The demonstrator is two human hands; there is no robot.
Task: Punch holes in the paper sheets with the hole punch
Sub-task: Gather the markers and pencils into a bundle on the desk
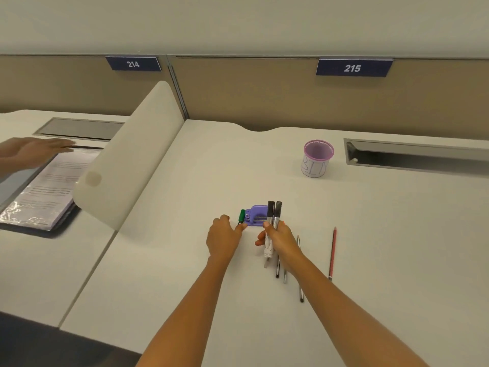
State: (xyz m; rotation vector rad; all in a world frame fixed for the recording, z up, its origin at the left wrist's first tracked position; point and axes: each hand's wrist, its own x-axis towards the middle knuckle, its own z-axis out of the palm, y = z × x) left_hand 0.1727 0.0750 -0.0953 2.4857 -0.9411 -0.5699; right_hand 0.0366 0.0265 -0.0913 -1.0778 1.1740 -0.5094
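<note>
The purple hole punch [256,217] sits on the desk [185,260], between my hands. My right hand [277,238] grips two markers [274,215]. My left hand [223,238], fingers loosely curled, touches the green marker [241,217] just left of the punch. The punch looks small, hard and light; I'd grab its sides.

Purple hole punch [256,216] sits mid-surface [397,260], left hand [223,238] touching a green marker [241,216] beside it. Right hand [277,238] grips two black-capped markers [272,221] upright-ish. Pencils [333,252] lie nearby, purple cup [317,158] farther back. Paper sheets [47,192] are over on the neighbouring desk under someone else's hand [34,152].
</note>
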